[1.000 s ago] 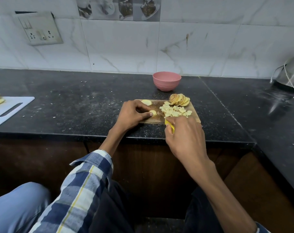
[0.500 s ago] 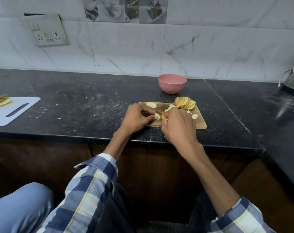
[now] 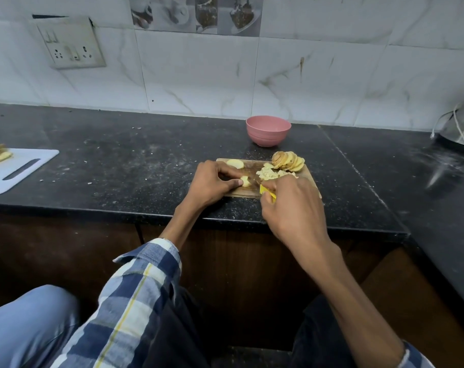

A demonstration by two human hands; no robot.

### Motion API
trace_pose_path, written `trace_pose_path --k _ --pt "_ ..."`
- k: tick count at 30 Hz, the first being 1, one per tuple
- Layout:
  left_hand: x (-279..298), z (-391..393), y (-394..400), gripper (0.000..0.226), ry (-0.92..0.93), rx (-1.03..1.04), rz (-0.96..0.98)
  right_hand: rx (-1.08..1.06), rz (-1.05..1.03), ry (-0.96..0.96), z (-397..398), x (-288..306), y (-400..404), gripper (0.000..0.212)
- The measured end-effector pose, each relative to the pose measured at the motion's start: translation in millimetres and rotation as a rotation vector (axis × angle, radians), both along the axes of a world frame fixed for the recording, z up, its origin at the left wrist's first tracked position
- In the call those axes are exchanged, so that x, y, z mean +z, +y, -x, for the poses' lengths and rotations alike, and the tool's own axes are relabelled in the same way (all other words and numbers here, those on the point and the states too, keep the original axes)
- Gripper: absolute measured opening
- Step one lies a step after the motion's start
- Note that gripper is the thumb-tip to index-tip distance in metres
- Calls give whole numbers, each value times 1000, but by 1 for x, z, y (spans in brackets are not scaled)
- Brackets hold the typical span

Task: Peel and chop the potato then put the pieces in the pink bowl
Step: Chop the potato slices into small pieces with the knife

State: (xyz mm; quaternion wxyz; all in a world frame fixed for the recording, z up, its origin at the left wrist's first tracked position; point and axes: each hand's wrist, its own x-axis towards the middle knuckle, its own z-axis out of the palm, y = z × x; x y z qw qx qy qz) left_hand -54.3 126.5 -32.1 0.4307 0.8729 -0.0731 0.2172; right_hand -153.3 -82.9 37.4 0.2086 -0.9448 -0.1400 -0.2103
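Head view: I'm mid-chop. My left hand (image 3: pixel 212 181) pinches a potato piece (image 3: pixel 245 181) on the wooden board (image 3: pixel 252 168) near the table's front edge; my right hand (image 3: pixel 291 205) grips the yellow-handled knife (image 3: pixel 266 192). Next: slice down, clear of my fingertips. Pink bowl (image 3: pixel 268 130) waits behind the board.

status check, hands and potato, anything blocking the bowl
Left hand pinches potato piece on wooden board. Right hand grips yellow knife handle. Chopped pile on board; pink bowl beyond, path open.
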Motion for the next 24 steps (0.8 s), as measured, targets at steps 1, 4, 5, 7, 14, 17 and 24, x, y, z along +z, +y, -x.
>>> trace_pose_path --k 1,4,5,7,14,17,24 --pt "0 0 0 15 -2 5 1 4 7 -12 -3 -2 3 27" --pt "-1 1 -1 12 -17 1 14 -5 46 4 -10 -7 14 23" --pt "0 2 -1 12 -20 -3 18 -10 57 13 -12 -7 18 22" --pt "0 2 -2 11 -23 -10 26 -18 77 36 -15 -8 23 19" --pt "-2 -1 -2 9 -38 -2 14 -14 107 100 -20 -3 31 15" --pt "-3 -1 -2 10 -31 14 6 -21 110 112 -13 0 27 14" --pt "-2 -2 -3 8 -31 33 -37 -13 91 98 3 5 7 21"
